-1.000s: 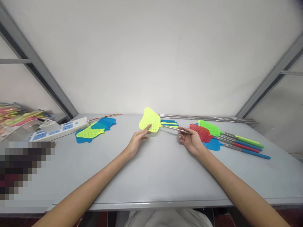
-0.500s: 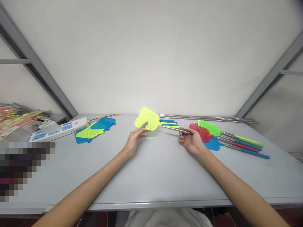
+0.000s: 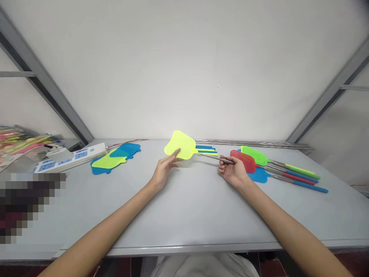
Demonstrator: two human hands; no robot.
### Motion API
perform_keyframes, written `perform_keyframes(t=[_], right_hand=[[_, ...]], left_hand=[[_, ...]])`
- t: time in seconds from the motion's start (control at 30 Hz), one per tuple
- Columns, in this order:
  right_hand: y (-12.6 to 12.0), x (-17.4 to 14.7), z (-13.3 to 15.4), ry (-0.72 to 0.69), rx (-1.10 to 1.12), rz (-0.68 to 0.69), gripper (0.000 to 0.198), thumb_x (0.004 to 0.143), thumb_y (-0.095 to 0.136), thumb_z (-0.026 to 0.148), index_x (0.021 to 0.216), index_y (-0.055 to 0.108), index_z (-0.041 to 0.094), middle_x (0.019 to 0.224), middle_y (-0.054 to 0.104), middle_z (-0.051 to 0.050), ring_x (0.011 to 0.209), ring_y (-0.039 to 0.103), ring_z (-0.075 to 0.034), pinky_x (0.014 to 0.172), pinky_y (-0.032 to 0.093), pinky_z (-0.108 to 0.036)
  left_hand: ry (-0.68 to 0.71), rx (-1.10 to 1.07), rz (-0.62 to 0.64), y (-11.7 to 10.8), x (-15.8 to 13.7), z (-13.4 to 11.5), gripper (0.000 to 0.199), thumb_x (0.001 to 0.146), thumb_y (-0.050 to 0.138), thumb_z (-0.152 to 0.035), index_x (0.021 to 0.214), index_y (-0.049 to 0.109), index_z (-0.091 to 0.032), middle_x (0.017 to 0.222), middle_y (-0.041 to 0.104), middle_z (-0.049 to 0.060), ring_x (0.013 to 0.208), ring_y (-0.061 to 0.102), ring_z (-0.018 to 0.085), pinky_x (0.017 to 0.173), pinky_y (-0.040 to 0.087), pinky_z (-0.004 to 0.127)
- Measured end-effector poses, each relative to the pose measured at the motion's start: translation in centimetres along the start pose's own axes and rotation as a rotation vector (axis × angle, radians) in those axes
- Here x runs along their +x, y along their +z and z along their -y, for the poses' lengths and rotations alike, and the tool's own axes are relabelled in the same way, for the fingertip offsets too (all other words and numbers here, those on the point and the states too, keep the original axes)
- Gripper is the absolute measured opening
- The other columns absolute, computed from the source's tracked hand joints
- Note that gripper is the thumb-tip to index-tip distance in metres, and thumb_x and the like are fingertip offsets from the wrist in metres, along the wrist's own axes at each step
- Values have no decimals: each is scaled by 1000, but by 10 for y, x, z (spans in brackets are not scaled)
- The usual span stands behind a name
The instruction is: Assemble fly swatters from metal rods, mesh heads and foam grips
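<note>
My left hand [image 3: 166,169] pinches the lower edge of a yellow perforated fly swatter head [image 3: 181,145], holding it raised over the table. In my right hand [image 3: 233,169] is a thin metal rod [image 3: 213,156], gripped near its right end. The rod's left tip meets the short neck of the yellow head; whether it sits inside the neck I cannot tell. Behind the rod lie several blue and yellow handle grips [image 3: 206,148]. Right of my right hand are assembled fly swatters, with a red head [image 3: 243,161], a green head [image 3: 255,155] and a blue head [image 3: 259,176].
Loose blue and yellow swatter heads [image 3: 125,150] lie at the left, beside a white power strip [image 3: 72,157]. Metal rods [image 3: 253,144] run along the wall. Colourful items [image 3: 20,142] are piled at far left. The grey table [image 3: 184,223] has its front edge near me.
The yellow head and the metal rod have come together: a small gap showed between the rod's tip and the neck before, and now they meet. Both hands have barely moved.
</note>
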State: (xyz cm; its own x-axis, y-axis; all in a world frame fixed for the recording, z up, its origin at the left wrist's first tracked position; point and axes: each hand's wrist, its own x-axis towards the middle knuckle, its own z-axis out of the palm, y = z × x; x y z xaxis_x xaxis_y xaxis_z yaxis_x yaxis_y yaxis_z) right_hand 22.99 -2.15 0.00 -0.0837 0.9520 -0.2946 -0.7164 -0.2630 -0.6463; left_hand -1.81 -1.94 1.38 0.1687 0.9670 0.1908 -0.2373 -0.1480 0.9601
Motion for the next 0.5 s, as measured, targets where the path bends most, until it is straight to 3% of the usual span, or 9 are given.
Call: perform_keyframes(t=[0.5], right_hand=[[0,0,1,-2,38,58,17,66,43,20,78,55,15,55,45,0,46,39,-10,42,33,-23]], left_hand=[[-4,58,48,3,-3,0,32,77,50,-33,104,60,-21,129,41,6,98,53,26,66,39,29]])
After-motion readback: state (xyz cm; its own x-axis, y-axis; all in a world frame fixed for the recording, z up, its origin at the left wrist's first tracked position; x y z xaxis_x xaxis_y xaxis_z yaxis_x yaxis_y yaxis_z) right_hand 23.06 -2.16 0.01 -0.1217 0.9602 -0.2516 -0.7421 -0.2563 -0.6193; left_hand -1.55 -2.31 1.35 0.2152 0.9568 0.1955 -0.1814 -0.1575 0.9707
